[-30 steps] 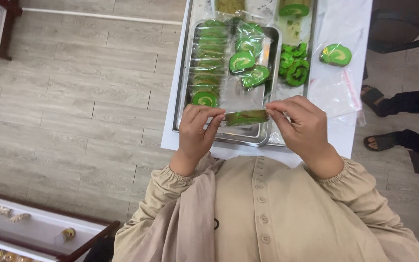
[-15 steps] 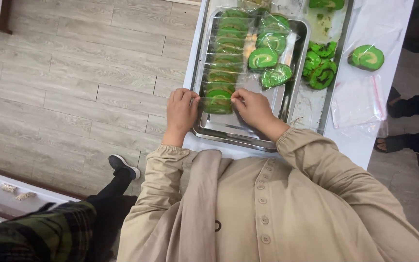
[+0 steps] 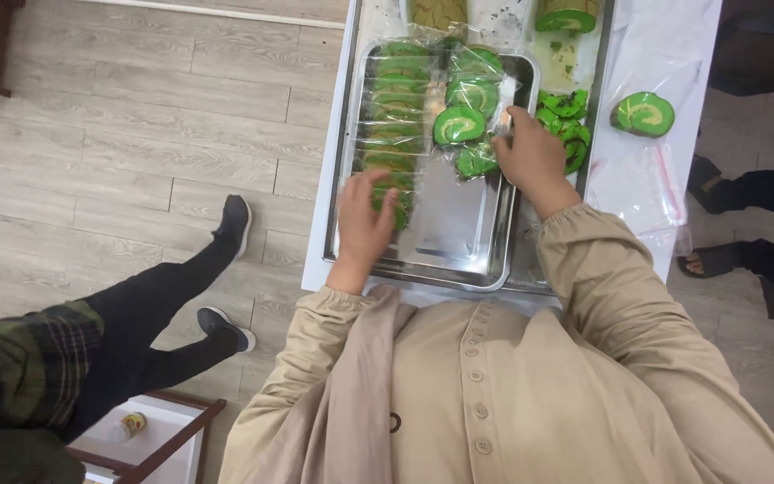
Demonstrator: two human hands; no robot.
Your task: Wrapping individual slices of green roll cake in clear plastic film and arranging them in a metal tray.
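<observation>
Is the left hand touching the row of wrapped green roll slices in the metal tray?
Touching. The head view shows the left hand resting its fingers on the near end of the row of wrapped slices.

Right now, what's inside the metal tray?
The metal tray holds a row of bagged green cake slices and loose bagged slices. The left hand covers the row's near end.

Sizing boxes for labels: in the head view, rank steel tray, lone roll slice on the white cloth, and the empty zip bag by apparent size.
1. Steel tray, largest by far.
2. Zip bag, flat on the cloth.
3. Roll slice, smallest.
All lie on the same table, so nearness barely skews the order.
</observation>
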